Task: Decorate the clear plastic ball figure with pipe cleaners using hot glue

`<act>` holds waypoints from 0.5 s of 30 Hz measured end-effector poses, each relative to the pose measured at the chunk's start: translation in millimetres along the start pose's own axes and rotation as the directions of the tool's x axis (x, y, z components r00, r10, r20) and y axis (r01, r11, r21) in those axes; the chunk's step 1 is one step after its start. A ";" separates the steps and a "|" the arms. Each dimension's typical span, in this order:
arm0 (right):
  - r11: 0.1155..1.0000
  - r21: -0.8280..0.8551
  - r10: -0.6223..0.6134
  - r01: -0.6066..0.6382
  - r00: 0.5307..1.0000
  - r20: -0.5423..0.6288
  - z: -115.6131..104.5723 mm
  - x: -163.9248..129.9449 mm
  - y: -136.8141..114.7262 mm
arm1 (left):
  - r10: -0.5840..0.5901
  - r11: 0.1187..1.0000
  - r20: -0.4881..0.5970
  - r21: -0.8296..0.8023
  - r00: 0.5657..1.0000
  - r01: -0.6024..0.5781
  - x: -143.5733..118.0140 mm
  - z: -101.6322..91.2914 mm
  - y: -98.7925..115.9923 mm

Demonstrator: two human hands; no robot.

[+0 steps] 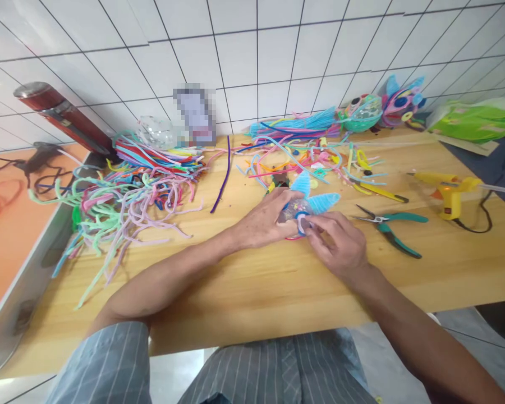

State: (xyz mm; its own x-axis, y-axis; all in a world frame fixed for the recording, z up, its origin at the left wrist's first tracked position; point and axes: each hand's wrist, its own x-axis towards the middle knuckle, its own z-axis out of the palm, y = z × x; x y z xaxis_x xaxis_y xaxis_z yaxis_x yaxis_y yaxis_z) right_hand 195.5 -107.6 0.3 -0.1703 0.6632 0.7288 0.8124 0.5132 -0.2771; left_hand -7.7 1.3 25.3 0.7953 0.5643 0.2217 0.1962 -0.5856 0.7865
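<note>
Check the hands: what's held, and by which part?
Both hold one small pipe-cleaner craft: left hand cups its glittery body, right hand fingers pinch the loop at its near end.

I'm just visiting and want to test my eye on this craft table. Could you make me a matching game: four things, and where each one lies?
Things:
1. glue gun
2. pliers
3. purple stem
4. craft piece

Places:
A. between the left hand and right hand
B. far right of the table, cord trailing off
C. alone on bare wood, between the two piles of stems
D. just right of the right hand, jaws pointing left

Pairs: 1-B, 2-D, 3-C, 4-A
</note>
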 end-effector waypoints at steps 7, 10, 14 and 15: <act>1.000 0.007 -0.023 0.023 0.999 -0.026 1.0 -3.5 1.2 | -0.051 0.999 -0.018 0.005 0.999 0.051 -3.6 0.9 8.8; 1.000 0.018 -0.021 0.022 1.000 -0.021 0.9 -4.1 1.0 | -0.040 0.999 -0.020 -0.009 0.999 0.040 -4.2 -0.5 10.4; 1.000 -0.002 -0.015 0.015 1.000 -0.024 0.6 -4.5 1.2 | -0.027 0.999 -0.021 -0.026 0.999 0.027 -4.3 -1.2 8.5; 1.000 -0.009 -0.016 0.016 1.000 -0.024 0.6 -4.6 1.4 | -0.026 0.999 -0.022 -0.027 0.999 0.025 -4.1 -1.1 8.1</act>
State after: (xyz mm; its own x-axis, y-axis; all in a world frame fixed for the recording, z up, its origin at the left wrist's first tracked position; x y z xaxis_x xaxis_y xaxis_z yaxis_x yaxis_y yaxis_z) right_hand 197.1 -109.5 -3.8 -0.1702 0.6416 0.7479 0.8144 0.5189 -0.2598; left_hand -10.0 -5.1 31.4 0.7773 0.5917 0.2138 0.2009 -0.5555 0.8069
